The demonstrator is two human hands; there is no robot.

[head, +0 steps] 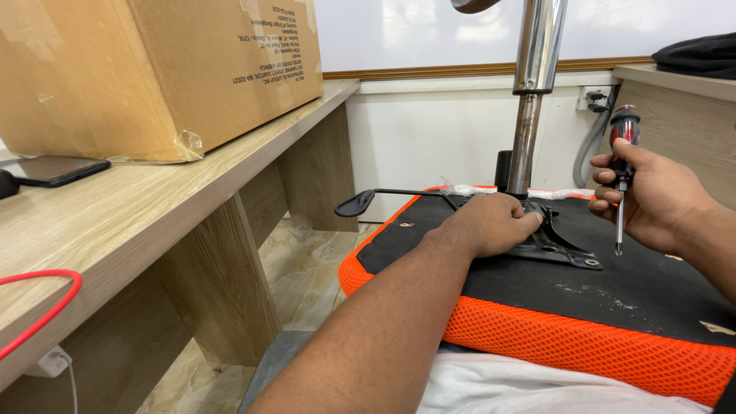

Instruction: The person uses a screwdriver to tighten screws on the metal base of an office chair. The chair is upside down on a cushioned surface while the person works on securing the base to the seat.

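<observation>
So the screwdriver [622, 165] is standing pretty much straight up and down, long axis vertical, tip aimed down at the black underside of the chair seat [537, 287], handle end up top. The tip hangs just above the seat, a bit to the right of the black metal plate [563, 249], not touching it as far as I can see. Handle is chunky, red and black, with a thin silver shaft below it. The right hand [652, 199] is curled closed around the lower handle, fingers wrapped over it. The left hand [491, 222] lies palm down with fingers pressed onto the plate, right at the foot of the chrome post [533, 92] rising from it. The seat is flipped over, orange mesh around the edge, with a thin black lever [383, 198] sticking out left. Wooden surface [153, 222] on the left carries a cardboard box [153, 69] and a phone [57, 170].
</observation>
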